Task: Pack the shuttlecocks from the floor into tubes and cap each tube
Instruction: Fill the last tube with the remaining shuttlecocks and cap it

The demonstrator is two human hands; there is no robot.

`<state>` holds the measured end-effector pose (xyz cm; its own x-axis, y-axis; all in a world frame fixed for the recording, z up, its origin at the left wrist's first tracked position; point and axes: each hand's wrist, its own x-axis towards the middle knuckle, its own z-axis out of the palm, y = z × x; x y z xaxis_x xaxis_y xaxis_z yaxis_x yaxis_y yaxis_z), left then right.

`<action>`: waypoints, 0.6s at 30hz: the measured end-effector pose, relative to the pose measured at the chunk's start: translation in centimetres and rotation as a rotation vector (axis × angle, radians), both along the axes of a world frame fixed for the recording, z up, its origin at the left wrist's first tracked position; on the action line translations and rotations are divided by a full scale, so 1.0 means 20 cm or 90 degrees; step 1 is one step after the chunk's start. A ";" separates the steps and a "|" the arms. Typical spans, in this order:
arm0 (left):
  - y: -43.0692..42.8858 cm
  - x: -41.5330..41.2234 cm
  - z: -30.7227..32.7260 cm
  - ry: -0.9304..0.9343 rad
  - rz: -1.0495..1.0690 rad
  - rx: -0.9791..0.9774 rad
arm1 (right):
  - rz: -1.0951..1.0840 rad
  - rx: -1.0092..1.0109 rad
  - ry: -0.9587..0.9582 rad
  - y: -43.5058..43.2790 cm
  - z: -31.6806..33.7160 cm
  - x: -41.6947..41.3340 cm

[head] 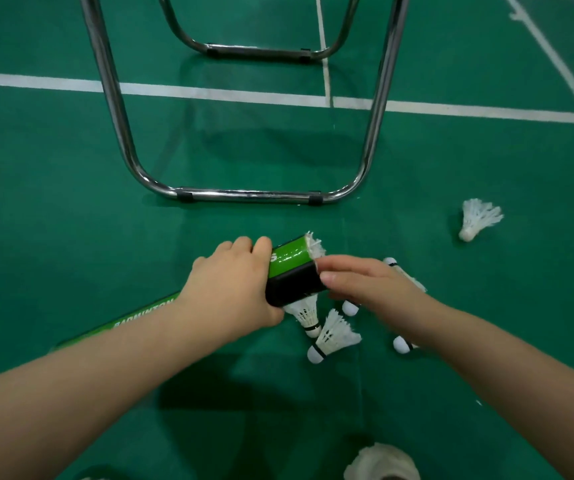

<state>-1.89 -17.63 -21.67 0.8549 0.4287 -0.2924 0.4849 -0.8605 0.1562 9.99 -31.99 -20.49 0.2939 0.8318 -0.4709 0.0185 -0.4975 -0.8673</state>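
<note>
My left hand (232, 282) grips a green and black tube (292, 268) held just above the floor, its open end pointing right. White feathers of a shuttlecock (315, 245) stick out of that end. My right hand (365, 284) is at the tube's mouth, fingers extended and touching the feathers. Under the hands lie several loose shuttlecocks, one (308, 315) below the tube and another (334, 336) beside it. A lone shuttlecock (477, 218) lies farther right. A second green tube (140, 315) lies on the floor behind my left forearm.
A chrome chair frame (247, 195) stands on the green court floor (53, 220) just beyond the hands. White court lines (209, 93) cross behind it. A white feathered bundle (382, 462) shows at the bottom edge.
</note>
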 end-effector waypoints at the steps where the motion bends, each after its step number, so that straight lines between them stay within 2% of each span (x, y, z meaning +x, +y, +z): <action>1: -0.01 0.00 0.00 -0.003 0.002 0.002 | 0.043 0.001 0.015 0.00 0.00 0.01; 4: -0.05 0.01 0.01 -0.013 -0.012 0.010 | 0.136 -0.045 0.035 0.01 0.01 0.01; 7: -0.09 0.03 -0.01 -0.015 -0.049 0.027 | 0.215 -0.151 -0.026 0.04 -0.01 0.01; 10: -0.10 0.04 -0.04 -0.002 -0.047 0.029 | 0.235 -0.174 -0.038 0.06 -0.05 0.01; 13: -0.10 0.04 -0.05 -0.009 -0.027 0.042 | 0.104 -0.091 -0.029 0.06 -0.11 -0.03; 16: -0.10 0.06 -0.06 -0.011 0.003 0.043 | -0.074 0.092 -0.054 0.00 -0.14 -0.04; 18: -0.08 0.06 -0.05 -0.009 0.028 0.031 | -0.178 0.161 -0.099 -0.05 -0.15 -0.01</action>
